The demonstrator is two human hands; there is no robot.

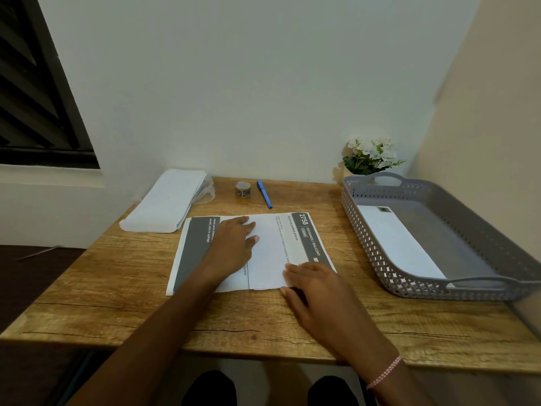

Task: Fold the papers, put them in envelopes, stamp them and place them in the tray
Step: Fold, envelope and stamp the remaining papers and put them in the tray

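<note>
Printed paper (269, 253) partly folded, stamped envelope (401, 241) in grey tray (445, 235)

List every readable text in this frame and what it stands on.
"2758": dark header band of the paper.
"ENTRANCE / BALCONY": same band.
"Watering potted plants": beside that band.
Remaining print on the paper, the small roll and the stamp on the envelope in the tray: too small or blurred.

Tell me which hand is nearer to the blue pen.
Left. The left hand lies flat on the paper, just short of the pen; the right hand presses the paper's near edge, farther back toward the person.
</note>
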